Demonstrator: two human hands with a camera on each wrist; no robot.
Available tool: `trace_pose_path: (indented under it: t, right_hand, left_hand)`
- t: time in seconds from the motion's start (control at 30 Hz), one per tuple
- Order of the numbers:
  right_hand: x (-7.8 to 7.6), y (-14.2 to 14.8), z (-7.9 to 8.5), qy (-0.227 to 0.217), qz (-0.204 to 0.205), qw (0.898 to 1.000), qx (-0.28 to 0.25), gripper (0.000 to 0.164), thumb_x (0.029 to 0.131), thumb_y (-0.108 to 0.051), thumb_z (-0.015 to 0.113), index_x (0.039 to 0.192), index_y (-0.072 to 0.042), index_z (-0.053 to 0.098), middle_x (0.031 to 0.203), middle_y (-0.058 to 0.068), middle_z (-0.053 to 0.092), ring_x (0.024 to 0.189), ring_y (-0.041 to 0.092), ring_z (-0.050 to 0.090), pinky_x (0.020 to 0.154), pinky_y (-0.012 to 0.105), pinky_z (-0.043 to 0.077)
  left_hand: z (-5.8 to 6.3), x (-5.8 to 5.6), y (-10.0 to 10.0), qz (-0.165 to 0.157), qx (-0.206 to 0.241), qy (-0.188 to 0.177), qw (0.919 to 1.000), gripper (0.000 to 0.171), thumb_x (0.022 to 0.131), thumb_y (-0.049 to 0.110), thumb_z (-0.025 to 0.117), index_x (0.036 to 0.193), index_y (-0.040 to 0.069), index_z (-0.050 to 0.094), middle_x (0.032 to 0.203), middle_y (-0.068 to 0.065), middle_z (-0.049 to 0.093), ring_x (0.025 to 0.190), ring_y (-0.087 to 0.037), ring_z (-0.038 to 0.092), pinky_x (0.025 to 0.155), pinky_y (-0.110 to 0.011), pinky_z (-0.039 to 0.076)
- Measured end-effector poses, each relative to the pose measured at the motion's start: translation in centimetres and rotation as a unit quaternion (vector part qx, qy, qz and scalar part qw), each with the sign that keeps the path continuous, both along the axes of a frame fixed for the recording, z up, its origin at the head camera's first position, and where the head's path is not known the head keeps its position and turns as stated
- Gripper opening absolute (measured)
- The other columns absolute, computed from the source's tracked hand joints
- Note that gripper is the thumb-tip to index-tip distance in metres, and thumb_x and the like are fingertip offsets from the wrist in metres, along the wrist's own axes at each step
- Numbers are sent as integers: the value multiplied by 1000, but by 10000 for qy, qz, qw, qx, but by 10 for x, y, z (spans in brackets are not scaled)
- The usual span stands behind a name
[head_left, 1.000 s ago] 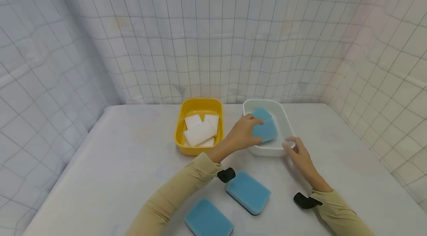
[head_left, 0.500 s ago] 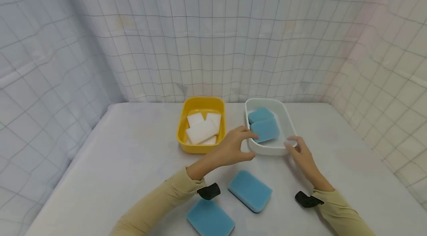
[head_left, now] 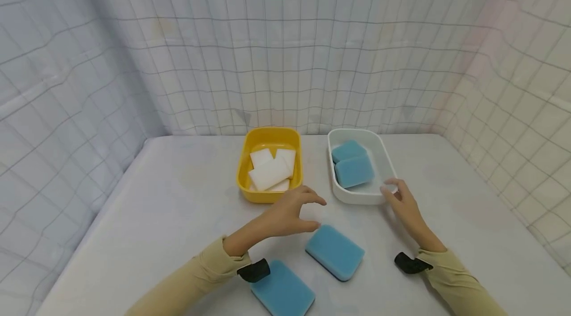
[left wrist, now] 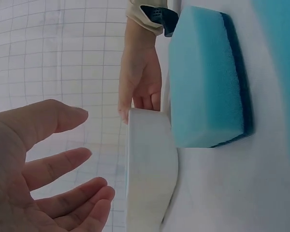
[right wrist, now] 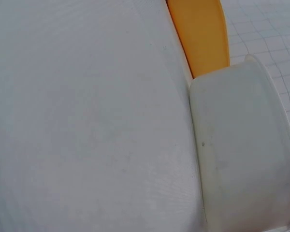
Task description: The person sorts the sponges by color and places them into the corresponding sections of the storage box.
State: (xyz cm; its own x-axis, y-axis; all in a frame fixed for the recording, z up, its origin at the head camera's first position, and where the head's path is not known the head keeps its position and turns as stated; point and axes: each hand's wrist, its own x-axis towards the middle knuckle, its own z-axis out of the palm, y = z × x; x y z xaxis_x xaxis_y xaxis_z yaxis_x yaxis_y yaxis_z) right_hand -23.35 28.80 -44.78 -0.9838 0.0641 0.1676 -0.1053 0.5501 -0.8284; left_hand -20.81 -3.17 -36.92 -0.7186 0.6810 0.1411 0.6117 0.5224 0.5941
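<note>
My left hand [head_left: 285,216] is over the table just in front of the yellow tub, thumb and fingers spread apart with nothing between them. Beside its thumb lies a blue sponge [head_left: 336,252] with a dark scouring layer underneath. A second blue sponge [head_left: 285,292] lies nearer, partly behind the left wrist strap. My right hand [head_left: 405,209] holds the near right corner of a white tub [head_left: 359,198], thumb and fingers at its rim. Inside that tub are two blue sponges [head_left: 354,171], one overlapping the other. The right wrist view shows mostly the white tub's side wall [right wrist: 246,150].
A yellow tub [head_left: 267,198] stands left of the white one and holds several white sponge blocks [head_left: 269,174]. Both tubs are near the back edge of the white-covered table [head_left: 178,217]. Grid-patterned cloth [head_left: 285,58] hangs behind and at both sides.
My left hand has withdrawn from the white tub, moving left and toward me, and its fingers have let go of the blue sponge there. The right hand stays at the tub's corner.
</note>
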Motion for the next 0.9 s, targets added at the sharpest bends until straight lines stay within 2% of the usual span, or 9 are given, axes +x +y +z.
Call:
trace_pose_path:
  t: [0.3, 0.5, 0.63, 0.8, 0.9]
  right_hand:
    - [-1, 2, 0, 8, -11, 10000, 40, 42, 98, -36, 47, 130, -10, 40, 67, -1, 38, 54, 8, 35, 50, 27, 36]
    - [0, 1, 3, -102, -46, 9999, 74, 43, 98, -36, 46, 131, -10, 39, 69, -1, 38, 56, 8, 35, 52, 26, 36]
    - [0, 1, 3, -100, -11, 9999, 121, 44, 98, -38, 46, 131, -10, 39, 69, 0, 39, 57, 8, 36, 52, 26, 36]
    - [0, 0, 2, -125, -20, 9998, 155, 44, 98, -38, 46, 130, -10, 39, 70, 0, 39, 57, 8, 36, 52, 26, 36]
    - [0, -1, 2, -144, -19, 9998, 122, 44, 97, -38, 46, 130, -10, 39, 70, -1, 39, 57, 8, 36, 52, 26, 36]
  left_hand:
    - [-3, 5, -15, -522, 1, -439, 9977, 41, 82, 21, 71, 121, 14, 62, 120, -4, 63, 109, -26, 56, 93, -41, 49]
    - [-4, 9, -23, -767, -82, -989, 9921, 45, 81, 21, 72, 124, 15, 60, 122, -4, 61, 112, -26, 55, 99, -41, 47]
    - [-7, 10, -27, -961, -227, -1205, 9878, 46, 81, 22, 72, 125, 15, 60, 123, 0, 59, 113, -23, 55, 100, -36, 47]
    - [-11, 13, -33, -1258, -310, -1663, 9775, 48, 80, 21, 74, 125, 16, 59, 125, 3, 58, 115, -22, 53, 104, -30, 45]
    - [-14, 15, -38, -1401, -338, -1743, 9741, 50, 78, 22, 76, 125, 17, 60, 124, 4, 57, 117, -20, 53, 104, -28, 44]
